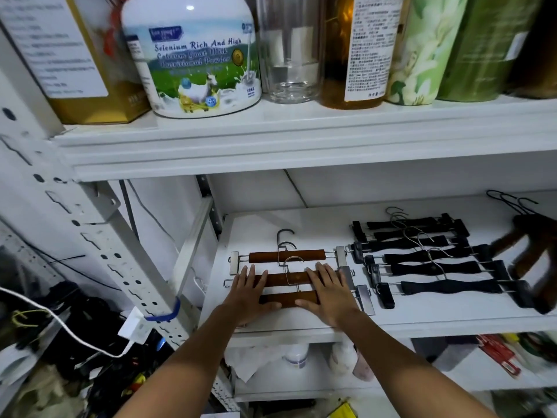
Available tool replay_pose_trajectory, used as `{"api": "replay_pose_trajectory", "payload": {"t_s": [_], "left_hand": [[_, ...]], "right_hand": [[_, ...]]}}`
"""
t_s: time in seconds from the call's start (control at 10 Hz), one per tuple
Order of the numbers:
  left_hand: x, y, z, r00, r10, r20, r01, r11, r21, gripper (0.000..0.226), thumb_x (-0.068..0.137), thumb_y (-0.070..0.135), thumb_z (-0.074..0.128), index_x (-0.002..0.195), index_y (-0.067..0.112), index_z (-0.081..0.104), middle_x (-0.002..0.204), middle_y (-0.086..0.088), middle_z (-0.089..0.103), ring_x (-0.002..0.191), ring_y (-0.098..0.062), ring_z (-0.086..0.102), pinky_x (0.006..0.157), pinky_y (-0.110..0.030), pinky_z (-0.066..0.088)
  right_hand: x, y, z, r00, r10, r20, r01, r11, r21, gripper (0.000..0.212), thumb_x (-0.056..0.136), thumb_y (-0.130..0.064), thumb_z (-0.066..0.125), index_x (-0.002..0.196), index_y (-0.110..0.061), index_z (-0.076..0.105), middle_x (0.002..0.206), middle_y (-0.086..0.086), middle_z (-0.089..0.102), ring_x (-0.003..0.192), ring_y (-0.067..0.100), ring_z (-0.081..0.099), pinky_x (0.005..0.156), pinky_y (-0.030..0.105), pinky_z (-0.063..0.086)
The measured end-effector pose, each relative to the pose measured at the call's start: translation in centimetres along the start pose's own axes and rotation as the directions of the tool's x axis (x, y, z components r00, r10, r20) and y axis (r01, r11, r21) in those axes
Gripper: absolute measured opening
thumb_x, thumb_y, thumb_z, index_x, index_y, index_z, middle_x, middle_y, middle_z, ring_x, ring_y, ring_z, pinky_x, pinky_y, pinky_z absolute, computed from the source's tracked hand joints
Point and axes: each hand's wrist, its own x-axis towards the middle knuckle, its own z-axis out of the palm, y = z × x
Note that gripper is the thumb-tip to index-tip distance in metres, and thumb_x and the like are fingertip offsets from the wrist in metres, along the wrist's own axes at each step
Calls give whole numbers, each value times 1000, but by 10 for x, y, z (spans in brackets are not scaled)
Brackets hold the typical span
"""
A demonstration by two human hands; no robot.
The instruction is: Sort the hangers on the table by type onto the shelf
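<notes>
Three brown wooden clip hangers lie in a row on the left of the white shelf [422, 315]. My left hand [248, 292] and my right hand [327, 292] lie flat on the two nearer ones, thumbs on the front wooden hanger [291, 298], fingers over the middle wooden hanger [286, 278]. The back wooden hanger [286, 256] is untouched. To the right, several black clip hangers [434, 268] lie stacked in a row. At the far right edge, dark brown hangers [533, 245] are blurred.
The shelf above holds a goat milk powder tub [193, 55], a clear jar [291, 49], a bottle and tins. A perforated white upright [99, 236] stands left, with a white cable [69, 330] and clutter below. Bottles sit on the lower shelf.
</notes>
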Motion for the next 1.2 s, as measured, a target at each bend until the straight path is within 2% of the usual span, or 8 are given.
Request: {"api": "replay_pose_trajectory", "payload": {"t_s": [0.1, 0.3, 0.7, 0.8, 0.9, 1.1, 1.2], "left_hand": [[8, 0, -6, 999, 4, 50, -4, 1000, 9, 93, 86, 73, 29, 150, 21, -13, 156, -15, -23, 143, -34, -24, 116, -49, -9], [16, -2, -10, 997, 4, 73, -5, 1000, 4, 91, 88, 71, 30, 150, 21, -14, 155, -15, -25, 143, -34, -25, 116, -49, -9], [26, -4, -7, 1000, 6, 2, -6, 1000, -15, 91, 87, 72, 29, 151, 22, -13, 157, -14, -22, 144, -34, -22, 117, -47, -8], [27, -5, -5, 1000, -2, -2, 2, 999, -32, 93, 86, 73, 31, 151, 21, -10, 157, -13, -22, 144, -33, -22, 117, -47, -8], [31, -3, -11, 999, 30, -17, -30, 999, -45, 95, 86, 69, 39, 151, 19, -8, 158, -11, -20, 146, -32, -17, 118, -45, -4], [20, 5, -35, 980, 104, -168, -118, 990, -75, 81, 90, 58, 47, 152, 19, 11, 160, -5, 10, 147, -23, 8, 119, -39, 9], [4, 11, -52, 973, 108, -203, -130, 987, -96, 72, 91, 51, 49, 150, 22, 20, 155, 0, 26, 143, -20, 21, 118, -36, 16]], "right_hand": [[3, 2, 4, 1000, 7, -27, -8, 1000, -26, 101, 72, -84, 3, 154, -25, -3, 162, 6, -7, 149, 22, -12, 120, 46, -8], [12, 3, 2, 1000, 10, -19, -10, 1000, -18, 115, 56, -86, -11, 153, -26, -7, 161, 7, -12, 148, 22, -16, 119, 45, -9], [27, 6, -4, 1000, 13, 27, -14, 1000, 26, 120, 49, -87, -10, 153, -26, -8, 160, 7, -16, 147, 22, -20, 117, 45, -12], [28, 7, -7, 998, 30, 60, -33, 998, 52, 109, 64, -89, 5, 154, -27, -7, 160, 5, -17, 146, 21, -21, 117, 45, -13], [28, 7, -10, 996, 43, 73, -53, 990, 131, 96, 83, -76, 38, 154, -27, -3, 161, 2, -14, 147, 19, -19, 117, 44, -13], [18, 0, -25, 999, 50, -3, -49, 978, 204, 90, 86, -66, 48, 154, -25, 7, 162, -1, 2, 149, 17, -4, 116, 41, -15], [5, -4, -40, 994, 81, -70, -62, 968, 242, 77, 90, -58, 48, 153, -27, 16, 158, 0, 23, 147, 19, 13, 119, 41, -7]]}}
